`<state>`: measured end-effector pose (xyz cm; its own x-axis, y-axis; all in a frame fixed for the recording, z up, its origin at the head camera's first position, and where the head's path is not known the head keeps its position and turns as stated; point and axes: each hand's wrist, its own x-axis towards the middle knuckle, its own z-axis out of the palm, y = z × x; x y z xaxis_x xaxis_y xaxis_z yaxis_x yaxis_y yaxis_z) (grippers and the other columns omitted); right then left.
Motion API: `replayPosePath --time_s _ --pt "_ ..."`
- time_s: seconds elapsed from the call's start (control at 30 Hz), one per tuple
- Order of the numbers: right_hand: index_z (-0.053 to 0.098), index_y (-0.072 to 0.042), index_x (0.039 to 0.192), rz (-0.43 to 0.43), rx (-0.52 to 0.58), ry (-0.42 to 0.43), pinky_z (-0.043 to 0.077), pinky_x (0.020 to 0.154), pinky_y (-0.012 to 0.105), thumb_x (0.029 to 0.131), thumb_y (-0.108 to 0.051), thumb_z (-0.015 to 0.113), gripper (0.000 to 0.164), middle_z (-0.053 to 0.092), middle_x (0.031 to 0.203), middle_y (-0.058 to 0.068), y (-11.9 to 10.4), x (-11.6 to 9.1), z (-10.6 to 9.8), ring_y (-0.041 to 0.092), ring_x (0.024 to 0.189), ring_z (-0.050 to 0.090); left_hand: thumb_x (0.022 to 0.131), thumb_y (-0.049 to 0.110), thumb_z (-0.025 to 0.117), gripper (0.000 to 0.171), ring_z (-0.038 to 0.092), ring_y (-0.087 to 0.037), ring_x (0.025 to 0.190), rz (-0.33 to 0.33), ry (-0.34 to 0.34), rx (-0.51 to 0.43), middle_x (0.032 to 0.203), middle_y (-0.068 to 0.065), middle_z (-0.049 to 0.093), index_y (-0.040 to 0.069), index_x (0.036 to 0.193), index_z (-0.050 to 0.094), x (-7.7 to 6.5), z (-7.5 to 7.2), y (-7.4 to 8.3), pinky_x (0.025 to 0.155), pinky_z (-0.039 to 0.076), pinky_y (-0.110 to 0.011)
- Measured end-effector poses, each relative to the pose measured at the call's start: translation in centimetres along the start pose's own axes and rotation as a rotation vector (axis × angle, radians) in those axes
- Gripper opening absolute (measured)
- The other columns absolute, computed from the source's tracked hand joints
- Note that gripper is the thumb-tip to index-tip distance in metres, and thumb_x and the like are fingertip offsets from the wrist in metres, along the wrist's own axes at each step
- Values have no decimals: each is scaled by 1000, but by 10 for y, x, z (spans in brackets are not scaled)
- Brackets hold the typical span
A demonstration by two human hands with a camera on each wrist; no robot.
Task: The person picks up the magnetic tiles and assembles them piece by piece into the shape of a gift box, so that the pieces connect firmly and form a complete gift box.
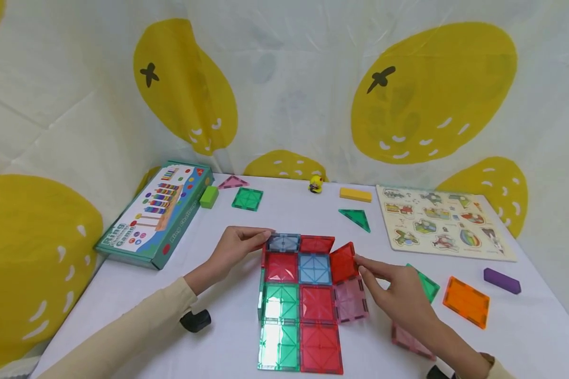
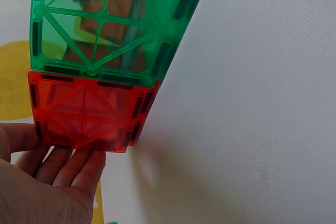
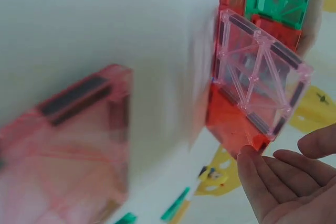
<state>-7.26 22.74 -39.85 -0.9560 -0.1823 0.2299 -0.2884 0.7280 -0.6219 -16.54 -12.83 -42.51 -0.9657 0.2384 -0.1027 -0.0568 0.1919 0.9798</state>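
Observation:
Red, blue, green and pink translucent square magnetic tiles form a flat base (image 1: pixel 284 345) with upright tiles along its back and sides. At the back left corner, my left hand (image 1: pixel 229 250) holds the upright blue tile (image 1: pixel 284 242), beside an upright red side tile (image 2: pixel 81 111). My right hand (image 1: pixel 400 292) pinches the outer edge of a red tile (image 1: pixel 343 263), which stands tilted at the back right. In front of that tile, a pink tile (image 1: pixel 350 300) leans outward along the right side. Next to the blue one stands another upright red tile (image 1: pixel 316 244).
Right of the structure lie an orange tile (image 1: pixel 467 301), a pink tile (image 1: pixel 410 341), a green tile (image 1: pixel 424 284) and a purple block (image 1: pixel 501 280). Behind are a wooden puzzle board (image 1: pixel 443 223), a yellow block (image 1: pixel 355 195) and a toy duck (image 1: pixel 315 184). A game box (image 1: pixel 156 213) sits left.

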Motion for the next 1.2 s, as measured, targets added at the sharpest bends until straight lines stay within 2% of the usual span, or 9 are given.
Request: replayPosePath --time_s 0.13,0.23,0.33,0.4,0.53,0.77,0.87,1.0,1.2 --pt "73 -13 137 -75 -20 -10 32 38 24 101 -11 73 37 55 63 -21 -7 3 6 4 36 25 102 29 75 32 68 -22 119 -6 -2 11 121 -3 77 13 129 78 0 1 0 99 56 -46" --pt "73 -11 137 -115 -38 -23 46 46 23 98 -8 75 39 72 81 -15 -11 6 10 7 46 50 102 29 75 32 69 -22 118 2 6 11 120 -3 77 12 128 78 1 2 -1 99 57 -45" --pt "73 -8 136 -147 -56 -36 63 71 31 96 -7 76 40 79 112 1 -12 8 15 20 86 76 102 28 75 31 69 -23 117 14 13 6 121 -4 77 11 128 78 0 3 -2 98 57 -44" --pt "73 -6 135 -165 -59 -34 62 84 42 96 -7 77 39 75 125 7 -11 8 17 29 111 73 102 27 75 31 70 -23 118 15 15 3 121 -4 77 11 128 78 -1 3 -1 98 57 -44" --pt "73 -3 134 -201 -24 4 64 75 37 94 -4 77 40 76 121 8 -6 15 20 27 104 75 102 28 74 30 69 -24 118 20 14 28 122 -3 76 12 128 79 -1 2 0 98 57 -45" --pt "68 -7 142 -200 60 18 48 49 23 98 -7 74 44 75 125 7 3 44 26 25 103 75 102 23 75 32 66 -19 124 345 53 423 130 5 73 15 133 76 -17 6 20 100 56 -45" --pt "67 -7 143 -192 73 -3 55 57 25 100 -11 73 43 75 126 7 5 52 29 25 105 74 102 22 75 33 63 -16 129 550 -62 600 133 3 71 13 134 75 -40 17 43 102 54 -42" --pt "67 -6 142 -185 83 -26 64 75 38 100 -12 73 43 74 128 7 6 57 33 26 109 73 104 31 70 35 63 -10 128 722 -357 747 133 3 72 13 135 74 -74 41 65 104 51 -30" --pt "68 -6 142 -186 91 -29 62 86 51 100 -13 73 42 72 131 8 6 61 37 27 114 71 102 44 71 50 59 -3 128 805 -647 983 135 9 70 15 142 69 -101 73 61 107 44 -20"
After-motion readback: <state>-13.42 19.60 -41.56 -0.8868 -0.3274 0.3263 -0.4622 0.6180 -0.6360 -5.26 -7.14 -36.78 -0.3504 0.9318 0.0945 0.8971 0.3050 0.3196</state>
